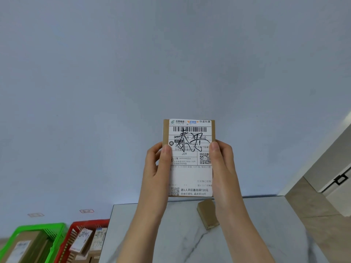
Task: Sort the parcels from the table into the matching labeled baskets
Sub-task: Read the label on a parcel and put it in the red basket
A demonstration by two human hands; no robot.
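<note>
Both hands, left (pixel 157 166) and right (pixel 224 164), grip the parcel (pixel 190 158) upright, label facing, probably to read its scrawled mark.

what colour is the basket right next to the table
Red, seen in the head view; a green basket sits beyond it.

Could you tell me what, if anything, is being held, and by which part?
A parcel, held by its side edges: left hand on the left edge, right hand on the right, thumbs on its front.
</note>
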